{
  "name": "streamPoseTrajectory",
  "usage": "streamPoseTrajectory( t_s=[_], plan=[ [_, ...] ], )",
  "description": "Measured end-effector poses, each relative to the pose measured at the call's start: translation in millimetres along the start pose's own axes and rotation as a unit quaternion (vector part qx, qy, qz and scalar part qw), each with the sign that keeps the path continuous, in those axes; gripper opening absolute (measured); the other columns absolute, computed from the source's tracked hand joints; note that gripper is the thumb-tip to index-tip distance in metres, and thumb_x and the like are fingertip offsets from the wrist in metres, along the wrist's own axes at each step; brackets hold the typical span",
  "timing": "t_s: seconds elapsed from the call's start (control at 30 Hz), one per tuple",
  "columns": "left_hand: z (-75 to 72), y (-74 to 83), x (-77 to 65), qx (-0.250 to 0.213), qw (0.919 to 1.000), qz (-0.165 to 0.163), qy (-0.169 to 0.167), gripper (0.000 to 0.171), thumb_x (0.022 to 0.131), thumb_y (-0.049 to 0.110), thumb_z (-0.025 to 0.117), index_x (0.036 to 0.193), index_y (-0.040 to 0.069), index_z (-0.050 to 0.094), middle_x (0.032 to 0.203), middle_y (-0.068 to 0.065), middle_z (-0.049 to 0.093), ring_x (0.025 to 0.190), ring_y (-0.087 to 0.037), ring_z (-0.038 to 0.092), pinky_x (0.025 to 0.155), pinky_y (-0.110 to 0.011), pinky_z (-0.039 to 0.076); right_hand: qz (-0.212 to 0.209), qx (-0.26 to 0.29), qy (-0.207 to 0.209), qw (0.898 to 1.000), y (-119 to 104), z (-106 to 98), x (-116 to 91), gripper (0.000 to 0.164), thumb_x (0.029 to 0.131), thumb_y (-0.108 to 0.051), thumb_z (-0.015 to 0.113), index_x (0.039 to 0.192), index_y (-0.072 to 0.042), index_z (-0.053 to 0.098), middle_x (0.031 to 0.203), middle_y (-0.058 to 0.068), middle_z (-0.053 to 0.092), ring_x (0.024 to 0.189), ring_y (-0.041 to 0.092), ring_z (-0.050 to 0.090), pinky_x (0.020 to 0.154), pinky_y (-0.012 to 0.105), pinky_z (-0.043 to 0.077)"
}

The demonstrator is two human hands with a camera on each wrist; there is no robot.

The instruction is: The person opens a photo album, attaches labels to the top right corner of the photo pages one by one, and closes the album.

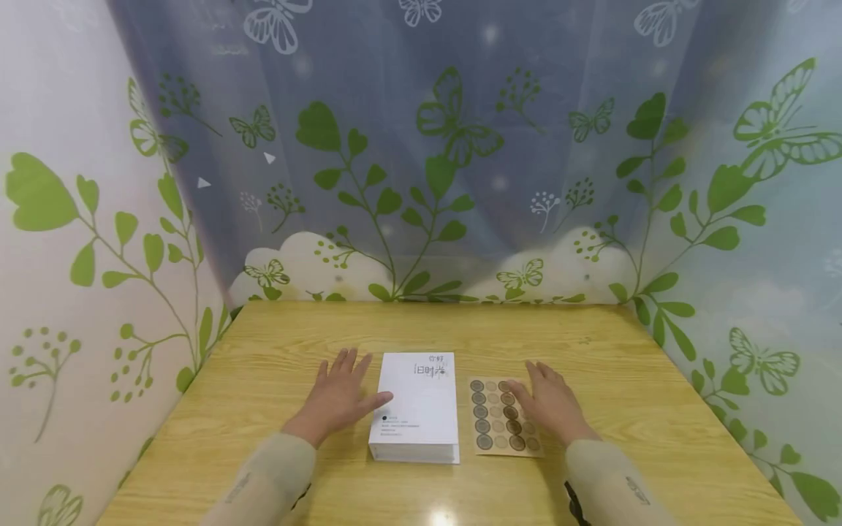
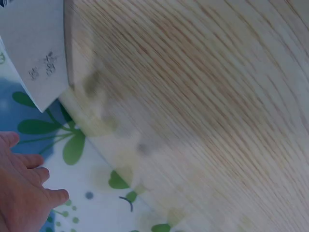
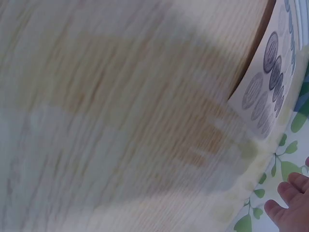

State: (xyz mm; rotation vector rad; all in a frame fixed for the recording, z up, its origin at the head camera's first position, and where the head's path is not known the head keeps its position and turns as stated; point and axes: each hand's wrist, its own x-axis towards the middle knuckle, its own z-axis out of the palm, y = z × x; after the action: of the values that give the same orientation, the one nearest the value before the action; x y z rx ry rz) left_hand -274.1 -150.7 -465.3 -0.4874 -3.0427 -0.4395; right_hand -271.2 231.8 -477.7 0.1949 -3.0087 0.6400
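Note:
A thick white book with dark printed characters lies on the table in the middle of the head view. My left hand is at its left side, fingers spread, the thumb overlapping the cover's left edge. To the right of the book lies a tan sheet of round stickers, in columns of dark and pale circles. My right hand is over the sheet's right side with fingers extended, hiding some of the stickers. In the left wrist view the book shows at upper left; the right wrist view shows the sticker sheet.
The light wooden table runs back to a curtain printed with green leaves and butterflies. Similar curtain hangs along the left and right sides. A dark band shows at the right sleeve's cuff.

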Motion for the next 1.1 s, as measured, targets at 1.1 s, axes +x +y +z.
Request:
streamPoseTrajectory(
  t_s=[1.1],
  plan=[
    [18.4, 85.8, -17.5, 0.08, 0.9938, 0.077, -0.008, 0.1, 0.076, 0.082, 0.057, 0.147, 0.011, 0.048, 0.15, -0.018, 0.042, 0.135, -0.036, 0.042, 0.103, -0.055, 0.042, 0.031, 0.208, 0.001, 0.978, -42.8, 20.2, -4.1, 0.052, 0.106, -0.033, 0.046, 0.142, 0.004, 0.047, 0.144, 0.026, 0.044, 0.128, 0.045, 0.047, 0.106, 0.059, 0.037]
  ],
)
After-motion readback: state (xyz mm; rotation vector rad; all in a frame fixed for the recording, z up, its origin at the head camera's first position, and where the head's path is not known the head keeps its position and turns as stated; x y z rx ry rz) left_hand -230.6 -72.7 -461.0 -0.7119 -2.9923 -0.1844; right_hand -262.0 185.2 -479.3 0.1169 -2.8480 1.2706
